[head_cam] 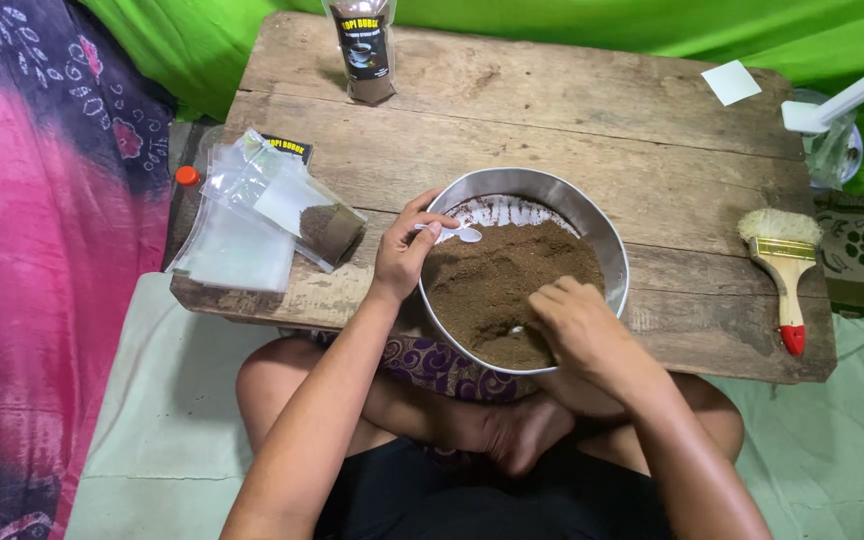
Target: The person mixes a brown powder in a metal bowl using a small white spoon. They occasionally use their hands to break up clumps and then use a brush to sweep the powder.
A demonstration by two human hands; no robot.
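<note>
Head view, centre frame: metal bowl [607, 240] of brown powder [497, 285] on wooden table [552, 130]; left hand [404, 250] pinches a white plastic spoon [457, 232] at the rim, steadying it; right hand [577, 325] digs closed into powder, contents hidden; clear pouches [252, 215] left, brush [784, 270] right.

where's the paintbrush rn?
Head view: the paintbrush lies at the right edge of the wooden table, right of the metal bowl, bristles pointing away, red handle tip toward the person.
</note>
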